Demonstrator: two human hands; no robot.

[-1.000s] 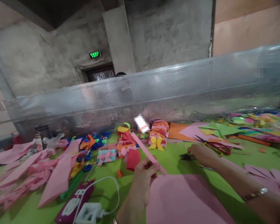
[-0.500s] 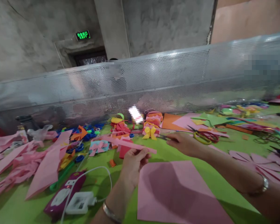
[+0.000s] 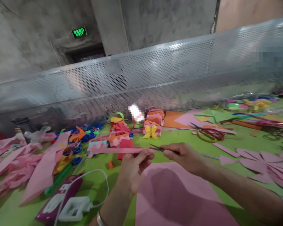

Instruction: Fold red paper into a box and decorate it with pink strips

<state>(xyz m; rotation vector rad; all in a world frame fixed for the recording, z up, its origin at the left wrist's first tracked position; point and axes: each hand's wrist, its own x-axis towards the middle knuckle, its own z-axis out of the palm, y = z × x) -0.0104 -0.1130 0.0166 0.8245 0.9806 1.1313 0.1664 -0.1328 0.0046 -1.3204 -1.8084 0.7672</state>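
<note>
A pink paper strip (image 3: 118, 150) runs leftward from my left hand (image 3: 137, 164), its right end pinched between the thumb and fingers. My right hand (image 3: 182, 157) is closed on dark, slim tweezers (image 3: 157, 148). Their two pointed tips are parted and close to the strip's right end; whether they touch it I cannot tell. Most of the tool is hidden in the hand. Below both hands lies a large pink paper sheet (image 3: 169, 197). A yellow paper bow (image 3: 151, 131) sits beyond my hands, and a red paper piece (image 3: 125, 147) lies behind the strip.
Scissors with yellow and red handles (image 3: 207, 133) lie at the right, near pink petal-shaped cutouts (image 3: 257, 160). At the left are pink paper scraps (image 3: 47, 169), a purple power strip (image 3: 68, 185) and a white charger (image 3: 75, 207). A perforated metal screen (image 3: 155, 75) crosses the back.
My right hand has come down and toward my left hand, bringing the tool's tips close to the strip's end. The strip now lies more level. The view has shifted slightly.
</note>
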